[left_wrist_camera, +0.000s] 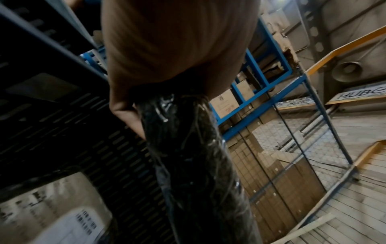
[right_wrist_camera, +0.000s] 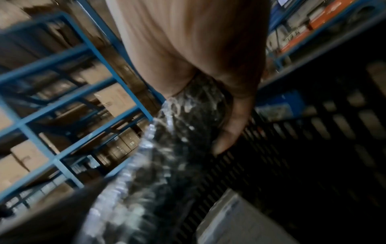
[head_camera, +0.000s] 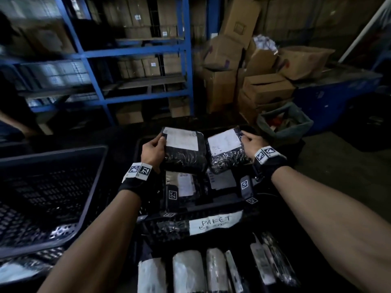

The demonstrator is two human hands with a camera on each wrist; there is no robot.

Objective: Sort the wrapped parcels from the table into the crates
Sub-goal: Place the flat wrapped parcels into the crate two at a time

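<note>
left hand (head_camera: pixel 152 150) is gripping the left edge of a black bubble-wrapped parcel (head_camera: pixel 184 151), thumb lying on top near its white shipping label, fingers curled under; the left wrist view is showing the palm wrapped round the parcel's glossy black edge (left_wrist_camera: pixel 188 148). right hand (head_camera: pixel 251 143) is pinching the far right edge of a second wrapped parcel (head_camera: pixel 227 151), thumb on top, fingers underneath, visible in the right wrist view against the film (right_wrist_camera: pixel 227 130). both grips are narrow, closed on thin edges, nothing loose. the two parcels are hanging side by side, nearly touching, label-up, just above the black slotted crate (head_camera: pixel 213 208) tagged "paket" (head_camera: pixel 214 222). likely being held by the outer edges so both can be lowered flat together and the labels stay readable. more labelled parcels (head_camera: pixel 183 185) are already lying in that crate under the held pair. a second black crate (head_camera: pixel 53 187) is sitting to the left, contents hard to tell in the dark. a row of wrapped parcels (head_camera: pixel 188 271) is waiting on the table at the near edge, so the sorting looks partway done. blue shelving (head_camera: pixel 135 51) and cardboard boxes (head_camera: pixel 266 85) are standing behind.
</note>
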